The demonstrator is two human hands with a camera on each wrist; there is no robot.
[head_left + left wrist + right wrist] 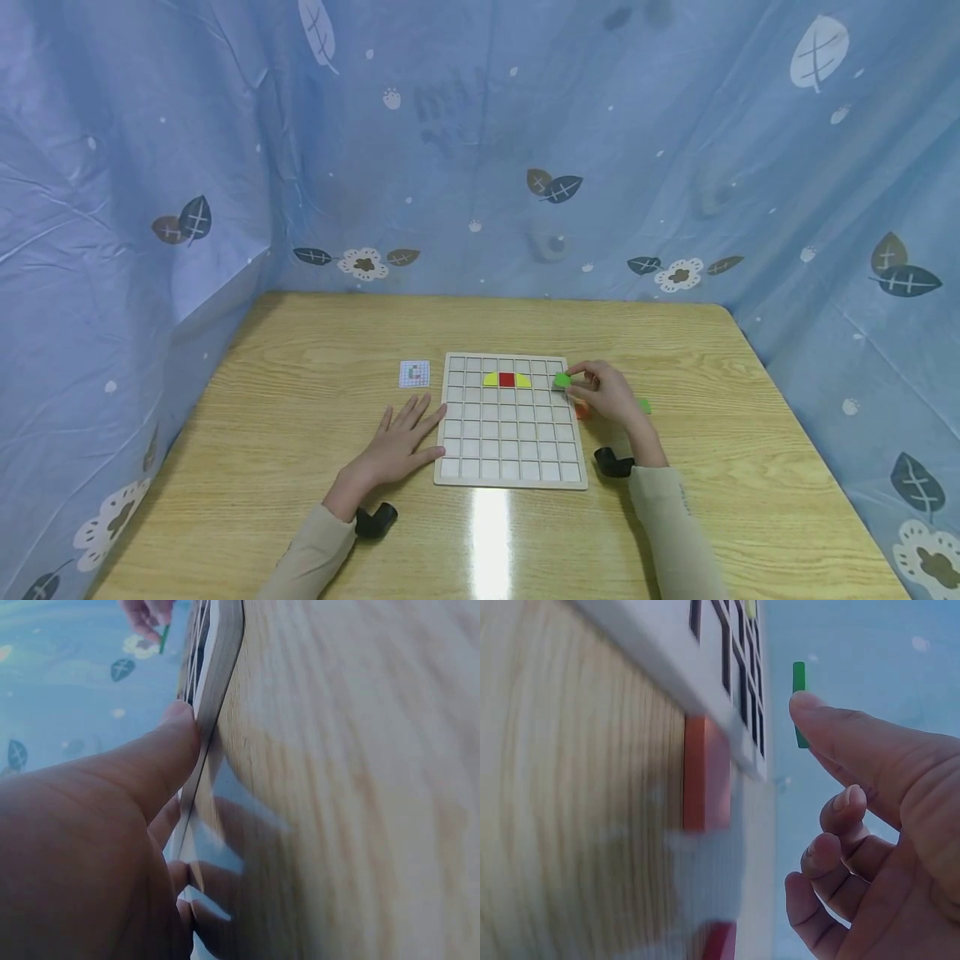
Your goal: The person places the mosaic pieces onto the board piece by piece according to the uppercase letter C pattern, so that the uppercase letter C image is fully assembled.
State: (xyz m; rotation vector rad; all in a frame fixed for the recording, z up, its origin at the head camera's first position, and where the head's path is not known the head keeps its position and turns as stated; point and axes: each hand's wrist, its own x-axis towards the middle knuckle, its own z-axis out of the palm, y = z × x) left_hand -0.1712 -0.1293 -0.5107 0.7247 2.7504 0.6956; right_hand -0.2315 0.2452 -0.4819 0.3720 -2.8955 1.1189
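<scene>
My right hand [609, 393] pinches a flat green tile [562, 380] between thumb and fingers, over the upper right of a white grid board [512, 482]. In the right wrist view the green tile [799, 705] appears edge-on, raised above the board. The left hand [397, 446] lies with fingers spread on the table, thumb and fingertip at the board's left edge. In the board's second row a red square tile [507, 380] sits between two yellow tiles with a curved side, the left yellow tile [491, 380] and the right yellow tile [522, 381].
A small printed pattern card [414, 373] lies left of the board. By the board's right edge is an orange-red piece [706, 774], with a darker red piece [720, 941] nearer the wrist. Another green piece [645, 406] shows behind the right wrist. Blue curtains [480, 167] surround the wooden table.
</scene>
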